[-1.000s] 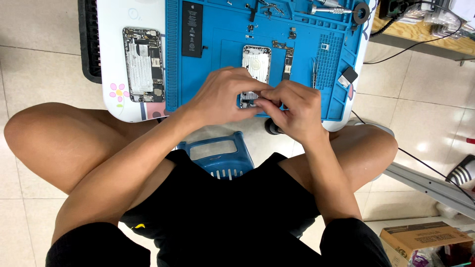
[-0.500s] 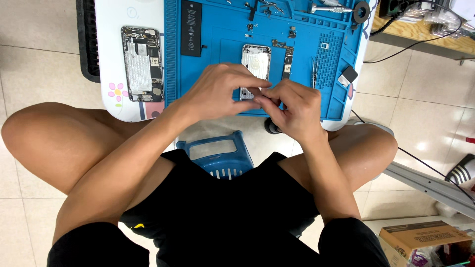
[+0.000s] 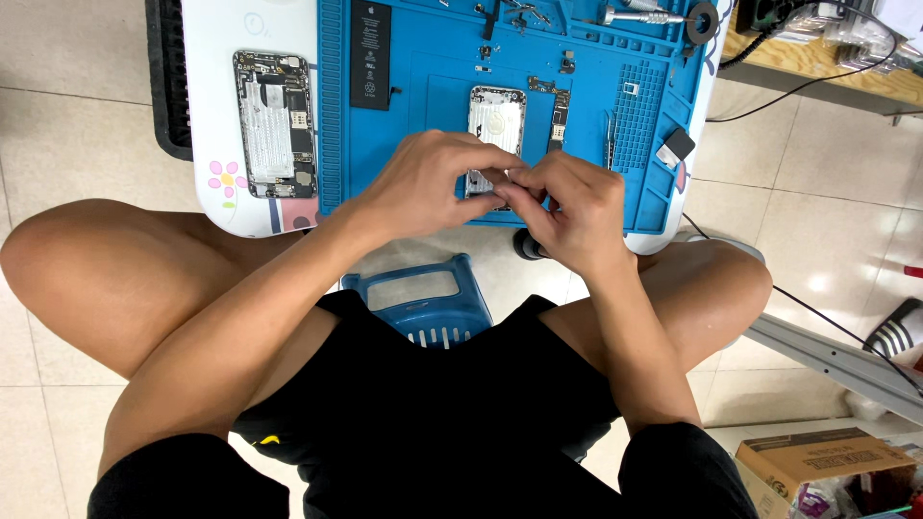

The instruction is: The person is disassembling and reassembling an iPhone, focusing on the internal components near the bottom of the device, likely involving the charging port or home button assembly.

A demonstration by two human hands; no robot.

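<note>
My left hand [image 3: 435, 181] and my right hand [image 3: 569, 207] meet fingertip to fingertip over the near edge of a blue work mat [image 3: 423, 86]. Together they pinch a small metallic phone part [image 3: 502, 179], mostly hidden by the fingers. Just beyond the fingers lies an opened silver phone housing [image 3: 495, 123] on the mat. A black battery [image 3: 369, 53] rests at the mat's left side. A second opened phone [image 3: 275, 124], its insides showing, lies on the white table [image 3: 216, 96] left of the mat.
Tweezers [image 3: 611, 139], a small black block [image 3: 677, 145] and loose small parts lie on the mat's right side. A blue plastic stool [image 3: 423, 303] is under me. A cardboard box [image 3: 827, 466] sits on the tiled floor at lower right, cables at the right.
Both hands have lifted slightly up and away from the mat's near edge, fingertips closing tighter around the small part. The phones and tools have not moved.
</note>
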